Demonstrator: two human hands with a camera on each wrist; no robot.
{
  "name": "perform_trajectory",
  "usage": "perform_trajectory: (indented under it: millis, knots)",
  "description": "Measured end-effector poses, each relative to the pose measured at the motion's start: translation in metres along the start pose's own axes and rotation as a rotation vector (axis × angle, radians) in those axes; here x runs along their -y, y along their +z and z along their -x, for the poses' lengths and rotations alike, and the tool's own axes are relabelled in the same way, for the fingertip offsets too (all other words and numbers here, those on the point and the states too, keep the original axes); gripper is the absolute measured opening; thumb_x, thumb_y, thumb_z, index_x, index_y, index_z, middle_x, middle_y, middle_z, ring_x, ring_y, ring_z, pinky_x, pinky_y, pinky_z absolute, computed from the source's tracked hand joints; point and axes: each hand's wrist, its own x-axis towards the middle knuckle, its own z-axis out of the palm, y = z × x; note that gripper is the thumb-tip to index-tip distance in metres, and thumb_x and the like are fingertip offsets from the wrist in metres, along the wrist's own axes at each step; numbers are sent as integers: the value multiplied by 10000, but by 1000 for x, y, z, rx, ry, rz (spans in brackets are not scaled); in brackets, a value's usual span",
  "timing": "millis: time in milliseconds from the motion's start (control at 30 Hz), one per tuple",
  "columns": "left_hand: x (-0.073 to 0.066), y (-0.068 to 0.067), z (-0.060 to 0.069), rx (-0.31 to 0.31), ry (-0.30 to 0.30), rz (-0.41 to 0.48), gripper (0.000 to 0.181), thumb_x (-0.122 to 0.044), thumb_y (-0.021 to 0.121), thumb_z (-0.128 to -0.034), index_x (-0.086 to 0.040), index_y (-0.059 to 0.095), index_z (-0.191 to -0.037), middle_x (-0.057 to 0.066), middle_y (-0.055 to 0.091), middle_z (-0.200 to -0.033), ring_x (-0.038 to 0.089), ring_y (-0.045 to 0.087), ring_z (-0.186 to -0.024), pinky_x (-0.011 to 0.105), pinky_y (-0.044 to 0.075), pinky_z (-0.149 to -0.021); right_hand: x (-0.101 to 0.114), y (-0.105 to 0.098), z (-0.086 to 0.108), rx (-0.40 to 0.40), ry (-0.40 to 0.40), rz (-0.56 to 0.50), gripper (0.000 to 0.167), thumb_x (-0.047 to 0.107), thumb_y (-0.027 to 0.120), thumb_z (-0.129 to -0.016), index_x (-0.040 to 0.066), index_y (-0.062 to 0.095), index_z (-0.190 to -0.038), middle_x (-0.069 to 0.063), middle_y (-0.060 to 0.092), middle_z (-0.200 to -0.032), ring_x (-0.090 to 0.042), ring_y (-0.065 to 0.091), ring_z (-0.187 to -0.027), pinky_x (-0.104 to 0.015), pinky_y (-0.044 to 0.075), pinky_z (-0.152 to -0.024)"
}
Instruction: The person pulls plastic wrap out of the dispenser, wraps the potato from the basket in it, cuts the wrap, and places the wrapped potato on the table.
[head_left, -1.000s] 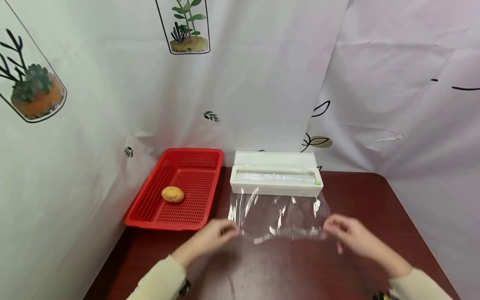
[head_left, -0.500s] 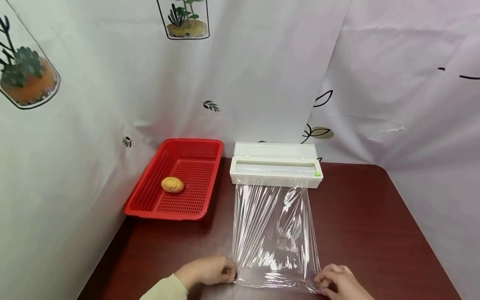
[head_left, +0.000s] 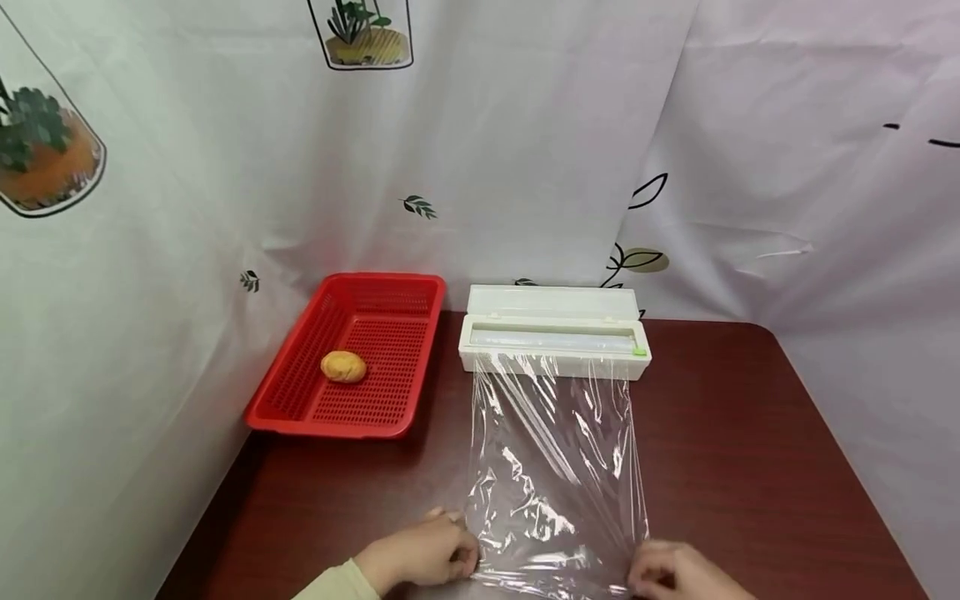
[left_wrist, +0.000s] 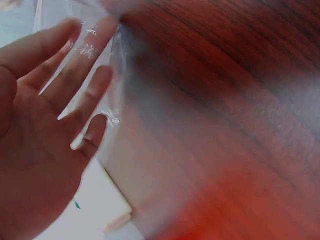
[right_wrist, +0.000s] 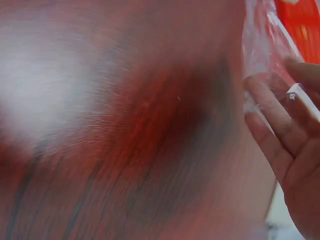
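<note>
A sheet of clear plastic wrap [head_left: 555, 475] stretches over the table from a white dispenser box [head_left: 555, 364], whose lid stands raised at the back. My left hand [head_left: 427, 552] pinches the near left corner of the film between thumb and forefinger. At the near right corner, my right hand [head_left: 678, 571] grips the film the same way. In the left wrist view, film gathers around the fingers of the left hand [left_wrist: 45, 110]. Thumb and forefinger of the right hand [right_wrist: 300, 135] meet at the film in the right wrist view, partly cut off by the frame edge.
A red plastic basket [head_left: 408, 392] stands left of the dispenser, with a yellowish-brown bread roll [head_left: 343, 367] in it. The dark red-brown table [head_left: 750, 467] meets a patterned white curtain [head_left: 525, 167] at the back and sides. A green slider [head_left: 639, 352] sits at the dispenser's right end.
Both hands have drawn the plastic wrap from the dispenser toward the near edge, so the sheet is much longer. Over the last half second they have shifted only slightly.
</note>
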Motion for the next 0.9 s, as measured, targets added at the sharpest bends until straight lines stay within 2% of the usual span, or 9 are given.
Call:
perform_trajectory:
  millis: [67,167,233,300,367,467,600,733,900]
  knots:
    - [7,1,-7,-60,-82,197,122,-108,650,-826,-173,594,-739,-175,500,-633,-47,464,-667,198,418,-662,-2,-7,-4,-75,221,-147,84,19,650,-824,80,641,-880,43,608,-765,-50,579,-636,-221,486,-524]
    - [21,5,-22,-201,-235,445,106,-23,613,-849,-90,587,-771,-80,559,-639,6,522,-535,179,429,-490,-8,-16,-14,-228,551,-175,54,66,654,-837,33,620,-863,31,565,-642,-60,529,-512,-256,467,-441]
    - [28,7,-33,-281,-301,451,108,-12,612,-847,-76,583,-766,-54,559,-611,36,531,-494,191,425,-465,-13,-19,-20,-290,703,-73,102,102,697,-800,64,603,-814,61,536,-597,-34,487,-495,-236,440,-450]
    - [32,8,-44,-346,-324,348,106,-23,638,-825,-89,574,-773,-68,540,-612,35,511,-497,202,416,-466,-17,-20,-26,-323,758,76,191,115,741,-744,110,552,-768,86,485,-591,-22,433,-492,-219,391,-465]
    - [34,9,-54,-400,-314,180,146,-41,678,-788,-118,553,-778,-87,511,-636,46,494,-545,220,409,-493,-20,-19,-31,-334,754,216,294,134,774,-706,153,481,-729,111,436,-597,-12,383,-499,-214,327,-476]
    - [38,11,-63,-453,-255,-127,183,-108,736,-727,-156,563,-760,-75,473,-716,99,464,-662,251,402,-554,-23,-15,-34,-321,638,377,370,88,786,-667,211,440,-709,143,363,-644,5,343,-539,-212,287,-477]
    - [40,11,-63,-404,-146,-384,101,-198,732,-737,-202,631,-736,-51,515,-776,145,492,-749,275,414,-618,-28,-13,-30,-251,409,519,320,48,770,-655,286,562,-710,204,384,-720,20,385,-634,-223,345,-497]
    - [38,7,-58,-334,-133,-419,68,-221,701,-781,-197,638,-769,-48,526,-767,143,507,-751,282,421,-639,-32,-14,-24,-214,238,594,203,203,800,-654,276,637,-751,222,420,-763,5,400,-696,-232,381,-547]
    - [35,2,-60,-244,-196,-377,250,-238,769,-693,-196,580,-851,-32,466,-785,157,477,-762,294,431,-637,-33,-18,-23,-175,257,572,313,350,823,-602,281,577,-783,202,399,-797,1,374,-719,-227,367,-555]
